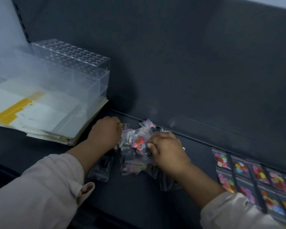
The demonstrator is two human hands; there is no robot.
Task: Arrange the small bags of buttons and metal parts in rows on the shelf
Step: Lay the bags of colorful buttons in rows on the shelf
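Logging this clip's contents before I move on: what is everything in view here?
Loose bags: a pile, clear with coloured or dark contents, shelf middle.
Arranged bags: about ten, coloured buttons, rows at right.
Clear rack: one, transparent, rear left.
Papers: one stack, white and yellow, left.
Shelf: one, dark grey, under everything.
Left hand: at pile's left edge.
Right hand: fingers curled on pile.

We see a loose, pale pinkish-cream left sleeve (40, 187) that ends in a gathered left cuff (71, 164). Just below that cuff hangs a small rounded tab (88, 187) of the same cloth. Far to the right of the cuff, the right sleeve (234, 212) is pale and creased, and it ends short of the wrist.
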